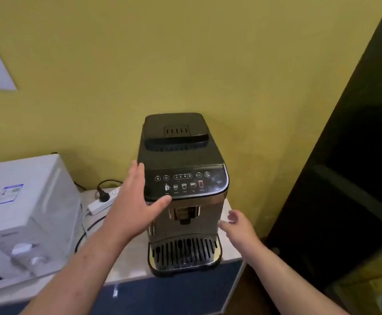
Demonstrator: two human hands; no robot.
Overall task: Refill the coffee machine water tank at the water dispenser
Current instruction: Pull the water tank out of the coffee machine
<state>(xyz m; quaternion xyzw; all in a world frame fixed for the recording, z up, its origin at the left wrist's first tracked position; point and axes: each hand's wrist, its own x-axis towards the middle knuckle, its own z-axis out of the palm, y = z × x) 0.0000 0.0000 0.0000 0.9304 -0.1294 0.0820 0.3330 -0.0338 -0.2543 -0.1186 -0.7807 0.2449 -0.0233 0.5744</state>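
Two bare hands reach for the coffee machine (pixel 181 192). Fingers spread, the left hand (pixel 135 201) lies flat against its upper left corner, gripping nothing; the right hand (pixel 237 226) hovers loosely open beside its lower right side. It stands on a pale countertop (pixel 131 264), against a yellow wall (pixel 185 64), with a power strip (pixel 103 201) to its left.

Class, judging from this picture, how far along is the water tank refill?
Done: nothing visible yet; the coffee machine looks intact. In hand: the left hand rests on its top left edge, the right hand hangs open beside its right side. Left: removing, filling and refitting the tank; no dispenser shows.
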